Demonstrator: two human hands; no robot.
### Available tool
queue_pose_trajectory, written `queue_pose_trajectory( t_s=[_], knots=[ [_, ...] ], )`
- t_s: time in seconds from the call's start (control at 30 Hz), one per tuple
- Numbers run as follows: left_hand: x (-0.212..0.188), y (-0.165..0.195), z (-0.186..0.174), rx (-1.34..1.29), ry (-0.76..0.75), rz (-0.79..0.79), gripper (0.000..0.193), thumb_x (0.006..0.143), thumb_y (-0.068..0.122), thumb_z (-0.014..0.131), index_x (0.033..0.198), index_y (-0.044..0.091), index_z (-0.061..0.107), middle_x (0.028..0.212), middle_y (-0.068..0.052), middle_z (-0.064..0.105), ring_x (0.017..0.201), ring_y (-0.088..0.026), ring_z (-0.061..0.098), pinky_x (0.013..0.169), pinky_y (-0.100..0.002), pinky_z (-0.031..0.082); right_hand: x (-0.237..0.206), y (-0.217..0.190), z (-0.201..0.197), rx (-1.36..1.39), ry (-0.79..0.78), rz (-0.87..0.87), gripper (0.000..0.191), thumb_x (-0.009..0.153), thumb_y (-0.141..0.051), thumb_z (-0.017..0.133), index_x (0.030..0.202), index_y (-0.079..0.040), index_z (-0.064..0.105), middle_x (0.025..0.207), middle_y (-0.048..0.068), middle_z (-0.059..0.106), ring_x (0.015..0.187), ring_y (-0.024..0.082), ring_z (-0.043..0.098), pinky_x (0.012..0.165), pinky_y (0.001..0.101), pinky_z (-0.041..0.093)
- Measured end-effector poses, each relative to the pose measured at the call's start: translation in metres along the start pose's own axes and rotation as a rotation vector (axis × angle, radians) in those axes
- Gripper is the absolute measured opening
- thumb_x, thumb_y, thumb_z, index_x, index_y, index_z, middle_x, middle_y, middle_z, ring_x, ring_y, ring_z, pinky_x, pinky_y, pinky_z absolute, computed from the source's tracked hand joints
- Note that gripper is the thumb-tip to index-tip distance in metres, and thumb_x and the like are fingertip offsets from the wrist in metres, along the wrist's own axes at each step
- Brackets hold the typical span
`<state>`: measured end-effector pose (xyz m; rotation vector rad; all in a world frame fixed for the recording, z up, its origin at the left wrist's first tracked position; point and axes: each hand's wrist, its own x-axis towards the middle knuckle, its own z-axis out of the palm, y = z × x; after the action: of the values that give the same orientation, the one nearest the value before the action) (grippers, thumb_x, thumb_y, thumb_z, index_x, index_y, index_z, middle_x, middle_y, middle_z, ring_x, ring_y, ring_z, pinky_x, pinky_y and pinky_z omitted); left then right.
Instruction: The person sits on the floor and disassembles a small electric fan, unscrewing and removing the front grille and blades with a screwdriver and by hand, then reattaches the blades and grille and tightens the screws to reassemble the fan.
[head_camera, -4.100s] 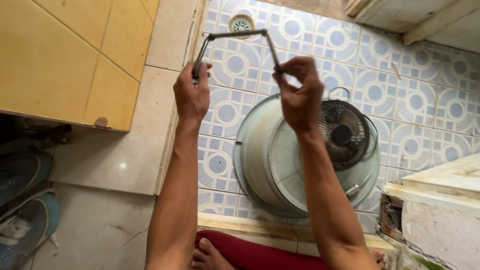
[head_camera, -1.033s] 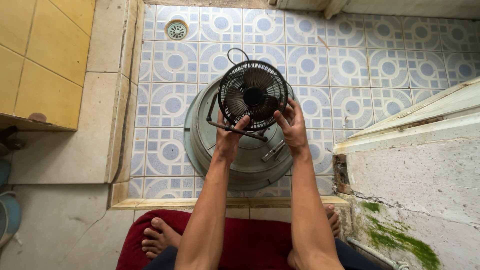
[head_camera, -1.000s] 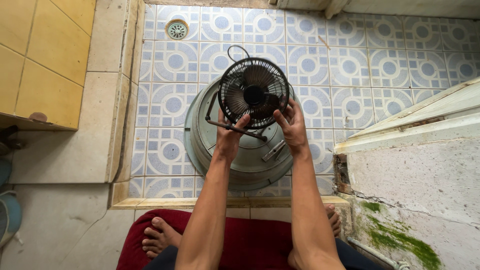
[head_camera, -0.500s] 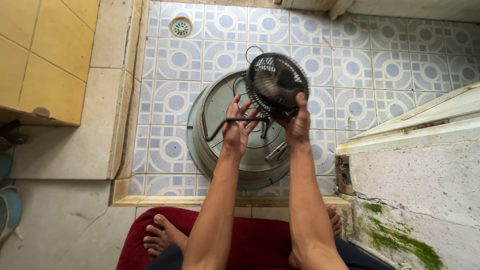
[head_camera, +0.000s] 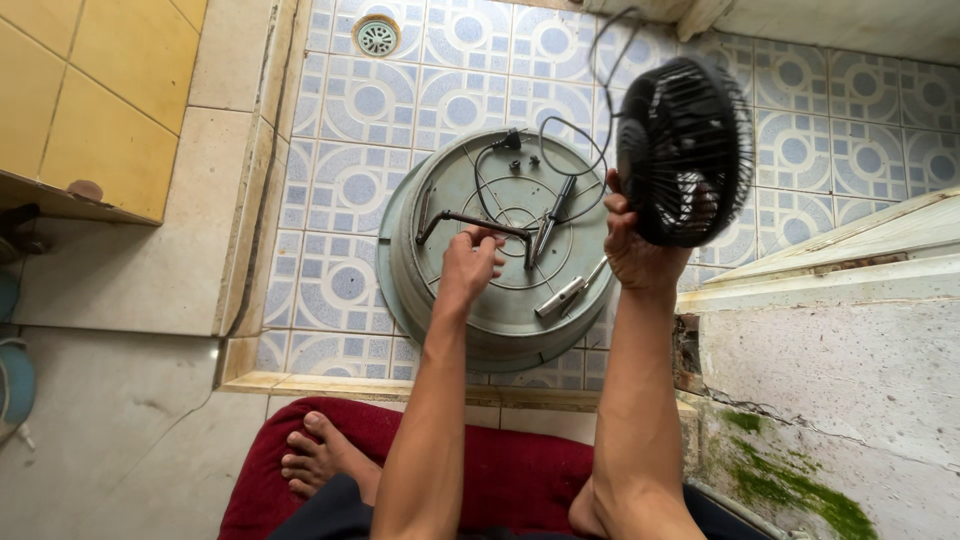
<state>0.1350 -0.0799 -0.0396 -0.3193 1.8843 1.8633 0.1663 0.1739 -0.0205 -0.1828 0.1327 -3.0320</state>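
Observation:
My right hand holds a small black fan by its lower rim, lifted to the right above an upturned grey basin. The fan's black cord trails down onto the basin. My left hand grips a bent black metal bracket that lies on the basin's bottom. Beside it lie a dark screwdriver and a silvery tool.
Blue patterned floor tiles surround the basin, with a round drain at the top. A raised concrete step and yellow tiles are on the left, a rough mossy slab on the right. My bare feet rest on a red mat.
My right hand has lifted the fan off the basin and swung it up to the right. My left hand has stayed on the bracket, which now lies on the basin.

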Motion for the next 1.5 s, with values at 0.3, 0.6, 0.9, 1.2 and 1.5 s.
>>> queue_pose_trajectory(
  t_s=[0.3,0.6,0.9,1.2,1.5],
  knots=[
    [-0.054,0.126,-0.023,0.586,-0.064,0.565,0.042,0.092,0.040,0.076,0.123,0.012,0.069,0.106,-0.005,0.079,0.093,-0.019,0.077,0.084,-0.037,0.061,-0.002,0.003,0.009,0.072,-0.221,0.131,0.096,0.101,-0.055,0.064,0.152,0.018,0.028,0.105,0.019,0.058,0.088,0.023,0.071,0.084,0.0346,0.063],
    [-0.040,0.164,0.048,0.238,-0.063,0.979,0.012,0.099,0.012,0.071,0.111,0.013,0.070,0.112,-0.005,0.078,0.103,-0.021,0.080,0.084,-0.035,0.064,0.009,0.011,-0.008,-0.017,-0.216,0.213,0.102,0.098,-0.047,0.069,0.162,0.015,0.020,0.097,0.014,0.055,0.069,0.015,0.063,0.066,0.0268,0.057],
    [-0.013,0.160,0.037,0.307,-0.168,0.953,0.022,0.094,0.019,0.078,0.099,0.005,0.062,0.077,-0.006,0.067,0.072,-0.017,0.067,0.072,-0.035,0.058,0.004,0.015,-0.021,0.022,-0.239,0.178,0.101,0.097,-0.046,0.071,0.157,0.018,0.021,0.092,0.016,0.056,0.064,0.017,0.064,0.059,0.0255,0.058],
    [0.041,0.206,-0.008,0.635,-0.170,1.190,0.035,0.085,0.020,0.090,0.079,0.007,0.059,0.078,0.001,0.068,0.073,-0.016,0.056,0.069,-0.037,0.049,-0.020,-0.024,0.008,-0.139,-0.288,0.153,0.082,0.099,-0.038,0.071,0.152,0.017,0.040,0.104,0.023,0.068,0.079,0.026,0.072,0.070,0.0312,0.063],
    [0.055,0.244,-0.030,0.468,0.581,1.510,0.029,0.093,0.019,0.091,0.090,0.011,0.064,0.089,0.000,0.059,0.091,-0.014,0.056,0.075,-0.036,0.051,-0.060,-0.080,-0.004,-0.545,0.398,-0.129,0.067,0.094,-0.048,0.065,0.133,0.007,0.064,0.124,0.023,0.070,0.106,0.031,0.072,0.093,0.0404,0.061]
  ],
)
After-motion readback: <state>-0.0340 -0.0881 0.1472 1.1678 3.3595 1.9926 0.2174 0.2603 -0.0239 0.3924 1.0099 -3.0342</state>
